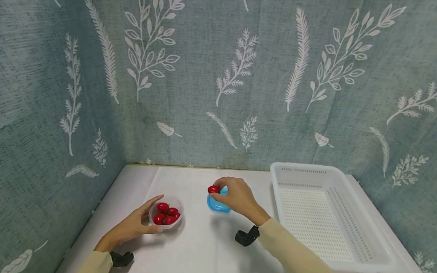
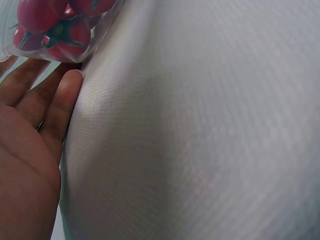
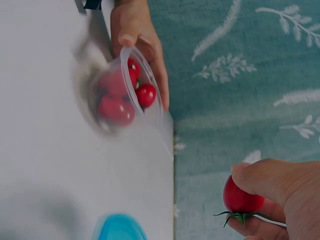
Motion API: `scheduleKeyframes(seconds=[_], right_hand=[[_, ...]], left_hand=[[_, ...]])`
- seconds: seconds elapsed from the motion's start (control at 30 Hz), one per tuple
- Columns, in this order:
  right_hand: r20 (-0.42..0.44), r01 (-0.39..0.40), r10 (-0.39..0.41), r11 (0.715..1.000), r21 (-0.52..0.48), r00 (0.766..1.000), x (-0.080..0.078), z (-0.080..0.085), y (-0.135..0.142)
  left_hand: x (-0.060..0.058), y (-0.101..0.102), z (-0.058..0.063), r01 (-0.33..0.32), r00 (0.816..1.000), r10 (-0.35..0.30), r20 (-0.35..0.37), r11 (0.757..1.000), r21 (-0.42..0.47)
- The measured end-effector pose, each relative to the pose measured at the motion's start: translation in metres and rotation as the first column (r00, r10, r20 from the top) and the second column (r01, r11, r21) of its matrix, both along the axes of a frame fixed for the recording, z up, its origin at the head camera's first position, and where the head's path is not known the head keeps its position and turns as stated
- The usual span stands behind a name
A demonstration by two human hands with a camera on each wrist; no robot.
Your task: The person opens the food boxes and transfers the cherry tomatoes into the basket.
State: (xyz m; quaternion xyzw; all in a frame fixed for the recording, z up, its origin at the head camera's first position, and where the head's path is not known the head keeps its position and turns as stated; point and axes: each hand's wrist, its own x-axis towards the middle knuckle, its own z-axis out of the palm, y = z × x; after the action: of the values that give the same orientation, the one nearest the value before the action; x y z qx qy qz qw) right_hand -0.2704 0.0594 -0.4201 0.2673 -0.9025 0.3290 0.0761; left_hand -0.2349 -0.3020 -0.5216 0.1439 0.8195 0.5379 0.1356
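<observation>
My left hand (image 1: 136, 222) grips a small clear plastic tub (image 1: 181, 203) on the left of the white table, thumb at its near rim and fingers round its far side. Several red cherry tomatoes (image 1: 172, 211) lie inside, and green stem tops show in the left wrist view. My right hand (image 1: 238, 196) pinches a single cherry tomato (image 3: 241, 197) between thumb and fingers, its green leafy top facing down in the right wrist view. Below that hand, partly covered by it, a blue plastic lid (image 1: 217, 206) lies on the table.
A large white slotted plastic basket (image 1: 312, 223) stands on the table's right side, close to my right forearm. Teal leaf-patterned cloth (image 1: 208, 67) hangs behind and along both sides of the table (image 1: 194, 254).
</observation>
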Motion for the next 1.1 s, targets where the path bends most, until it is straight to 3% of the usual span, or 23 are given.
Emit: scheduleKeyframes(seconds=[0.47,1.1], right_hand=[[0.017,0.122,-0.122,0.993,0.005,0.992,-0.004,0.005,0.056],[-0.012,0.209,-0.209,0.978,-0.018,0.978,-0.010,-0.001,0.132]], left_hand=[[0.001,-0.001,0.000,0.003,1.000,-0.003,0.007,1.000,0.010],[0.002,0.000,0.001,-0.004,1.000,0.004,0.003,1.000,0.006]])
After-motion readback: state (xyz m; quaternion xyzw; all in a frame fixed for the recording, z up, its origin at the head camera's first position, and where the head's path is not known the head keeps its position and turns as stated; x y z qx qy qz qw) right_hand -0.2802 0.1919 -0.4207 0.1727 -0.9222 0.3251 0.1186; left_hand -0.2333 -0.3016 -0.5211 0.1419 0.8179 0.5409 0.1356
